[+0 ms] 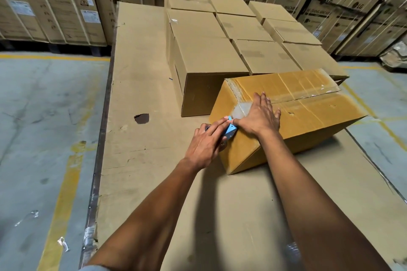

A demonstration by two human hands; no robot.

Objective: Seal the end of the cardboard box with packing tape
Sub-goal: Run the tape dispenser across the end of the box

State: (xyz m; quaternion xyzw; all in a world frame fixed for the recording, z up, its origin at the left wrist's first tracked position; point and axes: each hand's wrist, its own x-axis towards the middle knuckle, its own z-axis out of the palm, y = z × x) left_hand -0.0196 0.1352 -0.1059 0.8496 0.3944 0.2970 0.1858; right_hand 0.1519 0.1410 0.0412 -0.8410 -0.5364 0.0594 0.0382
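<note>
A yellow-brown cardboard box [308, 114] lies on a cardboard-covered platform [141, 86], its top seam covered with clear packing tape [308, 94]. My right hand [257, 116] lies flat with spread fingers on the box's top near its left end, pressing on the tape. My left hand [207, 143] grips a blue tape dispenser [230, 131] held against the box's near-left end, just below the top edge. Most of the dispenser is hidden behind my left hand. A blurred patch of clear tape [240, 109] shows at the edge between the hands.
Several sealed plain cartons [231, 35] stand in rows behind the box. Stacked washing machine cartons [55, 2] line the back. The platform sheet has a dark hole [141, 118]. Grey floor with yellow lines [63, 200] and tape scraps lies to the left.
</note>
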